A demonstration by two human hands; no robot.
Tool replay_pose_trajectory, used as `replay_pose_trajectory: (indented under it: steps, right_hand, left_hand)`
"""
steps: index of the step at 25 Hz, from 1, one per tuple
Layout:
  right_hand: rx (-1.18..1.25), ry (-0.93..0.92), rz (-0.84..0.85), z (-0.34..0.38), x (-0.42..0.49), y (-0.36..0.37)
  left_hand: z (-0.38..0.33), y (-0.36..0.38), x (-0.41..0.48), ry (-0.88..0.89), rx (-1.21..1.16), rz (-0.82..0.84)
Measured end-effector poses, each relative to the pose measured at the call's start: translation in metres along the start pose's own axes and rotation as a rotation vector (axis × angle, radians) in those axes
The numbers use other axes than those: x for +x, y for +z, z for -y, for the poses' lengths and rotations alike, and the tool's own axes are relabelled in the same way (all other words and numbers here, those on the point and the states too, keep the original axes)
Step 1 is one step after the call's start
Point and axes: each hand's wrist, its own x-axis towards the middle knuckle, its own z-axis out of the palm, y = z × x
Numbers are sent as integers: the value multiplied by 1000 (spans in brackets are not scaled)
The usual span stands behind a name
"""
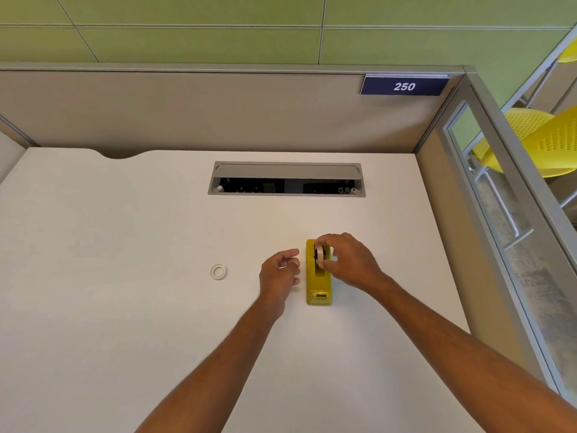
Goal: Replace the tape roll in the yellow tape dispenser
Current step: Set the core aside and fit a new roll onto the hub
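Observation:
The yellow tape dispenser [318,285] lies on the white desk [125,307], its cutter end toward me. My right hand [346,260] pinches a white tape roll [319,255] on a dark hub, standing on edge in the dispenser's cradle at the far end. My left hand [279,273] hovers just left of the dispenser with its fingers loosely curled and apart, holding nothing. A small empty white tape core [218,271] lies flat on the desk farther left.
An open grey cable hatch [286,179] is set into the desk beyond the dispenser. Beige partition walls [218,110] close the back and right sides. A yellow chair [543,145] stands beyond the glass panel at the right.

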Motion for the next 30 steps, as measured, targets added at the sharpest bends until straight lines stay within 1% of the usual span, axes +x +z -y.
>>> replay_pose_trajectory:
  steps: [22,30]
  right_hand:
    - [-24,-67,-78,-9,-1,17]
    - [-30,-51,-90,-13,-3,20]
  left_hand:
    - [-2,8,5,-9,29,45]
    - [-4,10,4,10,56,54]
